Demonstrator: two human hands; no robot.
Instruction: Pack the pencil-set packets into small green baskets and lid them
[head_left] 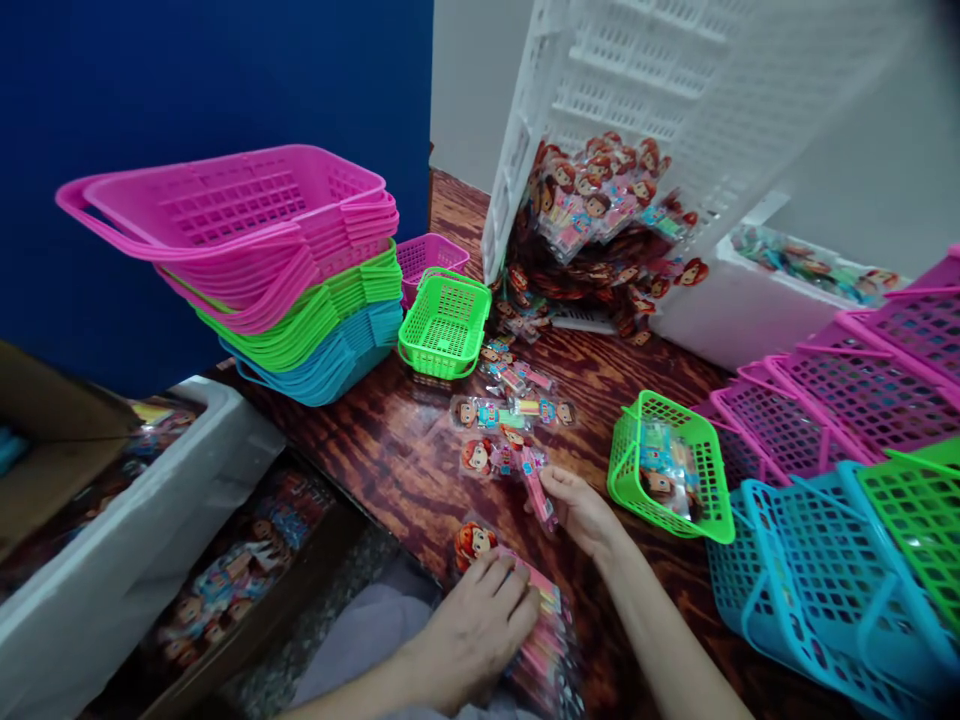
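My left hand [472,625] lies palm down on a stack of clear toy packets [540,640] with cartoon doll heads at the table's near edge, fingers curled over it. My right hand [577,510] pinches a single pink packet [536,490] just above that stack. More packets [510,410] lie loose on the dark wooden table [405,450]. To the right of my right hand, a small green basket [675,470] lies tilted with packets inside.
A stack of large pink, green and blue baskets [285,270] stands at the left. A green small basket [444,325] and a pink one [431,255] sit beside it. A white crate [660,90] spills packets at the back. Pink, blue and green baskets [847,480] crowd the right. White bins [135,540] sit lower left.
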